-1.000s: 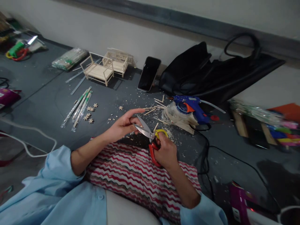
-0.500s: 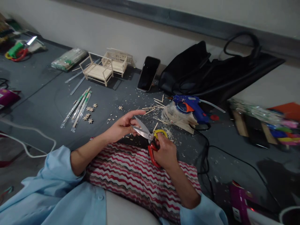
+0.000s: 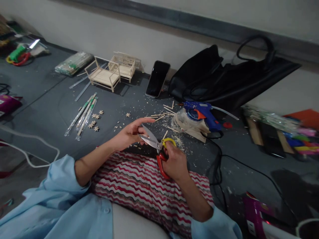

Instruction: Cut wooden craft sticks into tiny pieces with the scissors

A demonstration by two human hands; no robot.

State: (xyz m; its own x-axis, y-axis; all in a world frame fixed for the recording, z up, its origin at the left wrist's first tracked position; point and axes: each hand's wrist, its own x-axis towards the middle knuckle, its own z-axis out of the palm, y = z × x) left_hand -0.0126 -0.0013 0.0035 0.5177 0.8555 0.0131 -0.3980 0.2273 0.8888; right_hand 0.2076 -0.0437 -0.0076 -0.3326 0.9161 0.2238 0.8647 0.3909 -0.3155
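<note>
My right hand (image 3: pixel 175 161) grips a pair of scissors (image 3: pixel 152 142) by its yellow and red handles. The blades point left, slightly apart, and their tips reach my left hand (image 3: pixel 129 134). That hand has its index finger stretched out to the right, while thumb and other fingers come together by the blade tips. Whatever they pinch is too small or too hidden to make out. Thin wooden sticks (image 3: pixel 159 118) and pale cut bits lie just beyond both hands. A striped red and white cloth (image 3: pixel 139 179) covers my lap below the scissors.
Two small wooden stick benches (image 3: pixel 106 78) stand at the back beside a leaning phone (image 3: pixel 158 79). A blue glue gun (image 3: pixel 203 111) rests on a clear plastic tub (image 3: pixel 179 120), its cord trailing right. Wrapped sticks (image 3: pixel 83 114), flower-shaped pieces (image 3: pixel 96 116) and a black bag (image 3: pixel 196 73) lie around.
The scissors and my right hand have shifted slightly left, and the blades have closed a little. My left hand is almost unmoved.
</note>
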